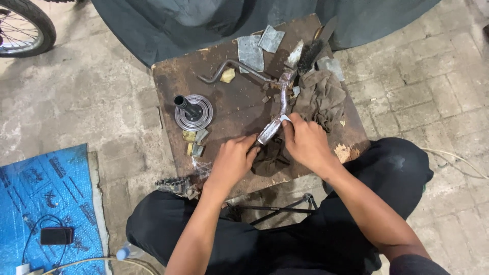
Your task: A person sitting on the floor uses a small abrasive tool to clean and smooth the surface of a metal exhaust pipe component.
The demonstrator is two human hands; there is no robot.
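The crank [275, 119] lies on the rusty board [173, 81]. The near end looks shiny; the far end looks dull, so rubbing seems partly done. The left hand [232, 160] grips its near end. The right hand [305, 140] pinches a small paper [285, 118] on it.

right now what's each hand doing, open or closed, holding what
Left hand: closed on the metal crank arm.
Right hand: closed, pinching a small pale piece against it.
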